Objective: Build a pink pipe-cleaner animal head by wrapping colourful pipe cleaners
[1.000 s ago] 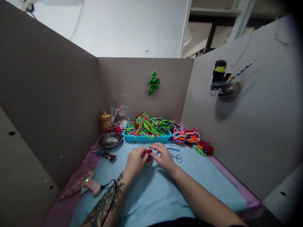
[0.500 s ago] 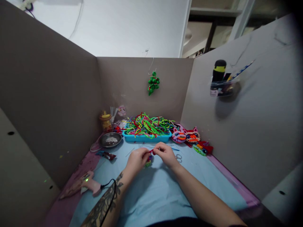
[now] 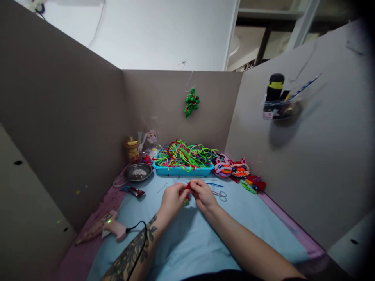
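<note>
My left hand [image 3: 173, 197] and my right hand [image 3: 202, 195] meet over the middle of the blue cloth. Between their fingertips is a small piece of red pipe cleaner [image 3: 188, 185], pinched by both and partly hidden. Just below the fingers a small multicoloured piece [image 3: 186, 200] with green in it shows, mostly covered by my left hand. Right of my right hand lie scissors [image 3: 222, 195], their blades partly hidden. A blue pipe cleaner [image 3: 215, 184] rests behind them.
A blue tray [image 3: 183, 171] heaped with pipe cleaners stands at the back. Finished fuzzy figures [image 3: 240, 169] lie to its right. On the left are a metal bowl [image 3: 138, 173] and a pink glue gun [image 3: 114, 226], its black cord crossing my left forearm. Partitions surround the table.
My hands have drawn closer together, and the red pipe cleaner stretched between them now looks bunched at the fingertips. More of the scissors shows. The view has shifted slightly.
</note>
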Available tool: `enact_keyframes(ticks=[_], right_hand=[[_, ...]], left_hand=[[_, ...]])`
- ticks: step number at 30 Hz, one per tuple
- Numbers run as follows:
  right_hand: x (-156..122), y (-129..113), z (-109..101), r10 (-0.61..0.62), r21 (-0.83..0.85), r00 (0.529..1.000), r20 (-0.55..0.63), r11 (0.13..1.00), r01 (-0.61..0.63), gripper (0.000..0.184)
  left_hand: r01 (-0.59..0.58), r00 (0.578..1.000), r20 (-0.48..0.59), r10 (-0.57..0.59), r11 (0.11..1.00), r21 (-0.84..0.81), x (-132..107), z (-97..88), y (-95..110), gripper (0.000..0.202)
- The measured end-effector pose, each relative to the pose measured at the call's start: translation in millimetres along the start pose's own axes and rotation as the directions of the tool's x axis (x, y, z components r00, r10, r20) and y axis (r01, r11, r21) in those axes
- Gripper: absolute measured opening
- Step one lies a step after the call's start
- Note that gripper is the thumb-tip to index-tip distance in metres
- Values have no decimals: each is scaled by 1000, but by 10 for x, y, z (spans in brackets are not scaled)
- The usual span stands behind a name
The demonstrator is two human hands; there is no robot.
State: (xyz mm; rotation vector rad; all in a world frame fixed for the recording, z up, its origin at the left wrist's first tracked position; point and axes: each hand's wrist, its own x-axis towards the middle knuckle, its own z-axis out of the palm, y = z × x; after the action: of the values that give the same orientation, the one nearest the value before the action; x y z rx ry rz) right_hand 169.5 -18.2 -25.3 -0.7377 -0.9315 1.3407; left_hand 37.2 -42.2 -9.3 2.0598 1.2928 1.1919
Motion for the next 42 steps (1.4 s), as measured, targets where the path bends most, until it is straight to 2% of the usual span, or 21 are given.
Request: enact_keyframes(ticks=[2, 4, 6, 7, 9, 12, 14, 16, 18, 22, 24, 32, 42], right_hand=[[-6, 19, -4, 12, -19, 1000, 16, 1000, -11, 25], [-10, 10, -23, 6, -108, 998, 59, 994, 0, 25], [-12, -40, -58, -52, -276, 990, 133, 957, 88, 25], [-12, -78, -80, -103, -377, 978, 183, 911, 166, 26], [-12, -160, -129, -221, -553, 926, 307, 750, 363, 30], [-12, -242, -191, -317, -670, 801, 508, 439, 599, 26], [-13, -251, -209, -301, -684, 743, 598, 292, 669, 17], [-18, -238, -206, -282, -694, 730, 623, 231, 682, 14], [-22, -223, -190, -300, -715, 755, 583, 252, 652, 13], [-15, -225, -172, -321, -736, 851, 415, 433, 521, 17], [-2, -235, -179, -310, -729, 882, 353, 500, 468, 17], [34, -247, -203, -259, -669, 924, 280, 638, 382, 16], [69, -224, -212, -129, -508, 978, 163, 839, 195, 15]], left_hand=[[7, 1000, -3, -7, 1000, 1, 4, -11, 0, 22], [21, 1000, 15, -21, 1000, 10, 14, -38, -5, 21], [23, 999, 38, -25, 998, 50, 26, -77, -11, 21], [14, 999, 49, -19, 996, 90, 31, -97, -13, 21], [-22, 998, 68, 7, 978, 210, 35, -126, -12, 20], [-96, 993, 107, 56, 903, 419, 24, -129, 1, 21], [-129, 989, 135, 67, 842, 523, 12, -114, 7, 23], [-147, 986, 151, 74, 816, 559, 7, -106, 6, 24], [-152, 985, 152, 86, 846, 512, 13, -115, -4, 23], [-106, 991, 108, 74, 939, 329, 43, -163, -33, 21], [-94, 994, 81, 75, 958, 271, 54, -178, -42, 22], [-167, 983, -46, 180, 964, 207, 63, -172, -46, 20], [-179, 983, 7, 182, 959, 219, 41, -158, 6, 19]])
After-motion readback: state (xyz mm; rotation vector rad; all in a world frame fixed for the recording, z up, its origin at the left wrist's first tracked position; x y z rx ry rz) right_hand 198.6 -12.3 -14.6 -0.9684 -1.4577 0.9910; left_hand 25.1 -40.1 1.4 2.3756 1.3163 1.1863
